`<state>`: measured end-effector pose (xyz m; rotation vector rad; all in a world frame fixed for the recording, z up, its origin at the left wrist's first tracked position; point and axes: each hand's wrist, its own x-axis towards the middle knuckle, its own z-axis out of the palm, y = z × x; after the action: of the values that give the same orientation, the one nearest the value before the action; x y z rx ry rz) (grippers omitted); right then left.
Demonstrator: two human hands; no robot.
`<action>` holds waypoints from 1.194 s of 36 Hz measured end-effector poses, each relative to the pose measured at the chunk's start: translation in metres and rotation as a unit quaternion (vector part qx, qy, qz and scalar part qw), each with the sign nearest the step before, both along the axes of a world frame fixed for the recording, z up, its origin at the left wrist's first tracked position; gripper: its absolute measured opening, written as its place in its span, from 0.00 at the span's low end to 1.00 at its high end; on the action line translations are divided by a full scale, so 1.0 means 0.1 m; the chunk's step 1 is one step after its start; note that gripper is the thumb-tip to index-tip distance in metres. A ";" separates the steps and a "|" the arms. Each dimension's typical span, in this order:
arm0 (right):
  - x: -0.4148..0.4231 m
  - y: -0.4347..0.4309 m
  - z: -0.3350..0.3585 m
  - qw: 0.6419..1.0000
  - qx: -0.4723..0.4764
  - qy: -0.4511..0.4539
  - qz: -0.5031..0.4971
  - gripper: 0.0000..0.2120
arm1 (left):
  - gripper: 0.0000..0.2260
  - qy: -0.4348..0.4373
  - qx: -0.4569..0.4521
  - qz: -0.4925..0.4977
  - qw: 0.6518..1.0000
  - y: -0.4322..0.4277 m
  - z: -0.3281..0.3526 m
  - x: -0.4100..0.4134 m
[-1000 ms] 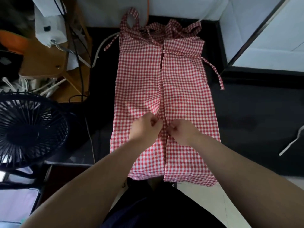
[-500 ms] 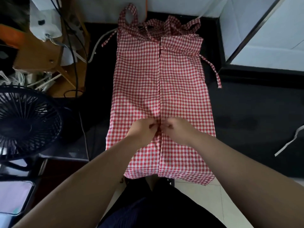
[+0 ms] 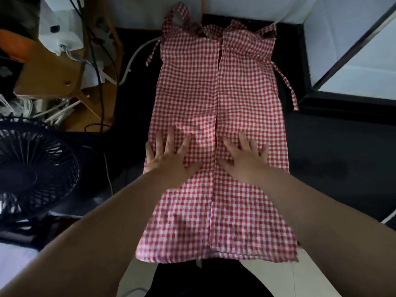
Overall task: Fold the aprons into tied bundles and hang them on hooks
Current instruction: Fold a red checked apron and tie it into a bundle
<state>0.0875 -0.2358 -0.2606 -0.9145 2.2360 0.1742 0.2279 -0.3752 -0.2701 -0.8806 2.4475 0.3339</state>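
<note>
A red and white checked apron (image 3: 216, 86) lies lengthwise on a dark table (image 3: 334, 151), both long sides folded inward so their edges meet along a centre seam. Its neck loop and bunched ties lie at the far end, and one tie (image 3: 287, 82) trails off the right side. My left hand (image 3: 169, 157) lies flat on the left flap with fingers spread. My right hand (image 3: 244, 157) lies flat on the right flap just beside the seam. The near hem hangs over the table's front edge.
A black fan (image 3: 32, 170) stands at the left. Behind it is a wooden stand (image 3: 53, 69) with a white device (image 3: 62, 28) and cables. A white ledge with a dark frame (image 3: 351, 46) is at the far right. A white strap (image 3: 389, 218) lies at the right edge.
Both hands let go of the fabric edges they pinched at the centre seam, spread open and moved apart onto the two flaps. The view shifted nearer the apron.
</note>
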 end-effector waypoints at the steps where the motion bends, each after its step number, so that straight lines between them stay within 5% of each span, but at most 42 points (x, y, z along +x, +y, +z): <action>1: -0.08 -0.05 -0.01 1.000 -0.011 0.011 -0.002 0.32 | 0.37 -0.004 -0.009 -0.003 1.000 -0.08 0.01 -0.09; 5: -0.35 -0.19 0.01 0.989 -0.079 0.122 -0.024 0.34 | 0.38 -0.015 -0.095 -0.023 0.995 -0.28 0.06 -0.42; 8: -0.31 -0.20 0.07 0.971 -0.137 0.196 -0.014 0.25 | 0.32 0.083 -0.145 -0.018 0.986 -0.17 0.14 -0.47; 11: -0.14 -0.07 0.08 0.976 -0.191 0.105 0.003 0.14 | 0.18 0.188 -0.063 -0.041 0.979 0.04 0.11 -0.31; 15: 0.06 0.21 0.05 0.977 -0.197 0.054 0.062 0.30 | 0.21 0.242 0.018 -0.043 0.969 0.21 0.03 0.01; 19: 0.25 0.43 0.09 0.984 -0.158 -0.004 0.085 0.35 | 0.32 0.110 0.074 -0.130 0.983 0.32 0.05 0.21; 25: 0.55 0.65 0.13 0.972 -0.156 0.007 0.175 0.31 | 0.27 0.092 -0.056 -0.090 0.990 0.55 0.12 0.32; 28: 0.66 0.73 0.09 0.973 -0.149 0.002 0.178 0.30 | 0.22 0.158 0.026 -0.052 0.986 0.72 0.13 0.46; 31: 0.72 0.78 0.12 0.970 -0.156 0.000 0.184 0.27 | 0.31 0.203 0.071 -0.058 0.975 0.77 0.11 0.67; 37: 0.80 0.82 0.16 0.956 -0.156 0.037 0.247 0.18 | 0.37 0.117 0.107 -0.159 0.974 0.76 0.10 0.98; 43: 0.86 0.88 0.13 0.949 -0.187 0.053 0.248 0.09 | 0.19 0.294 0.077 -0.117 0.946 0.86 0.01 1.06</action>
<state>0.1733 -0.1474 -0.2479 -1.7061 2.1294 0.0226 0.3344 -0.2889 -0.2694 -0.4529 2.9731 0.7803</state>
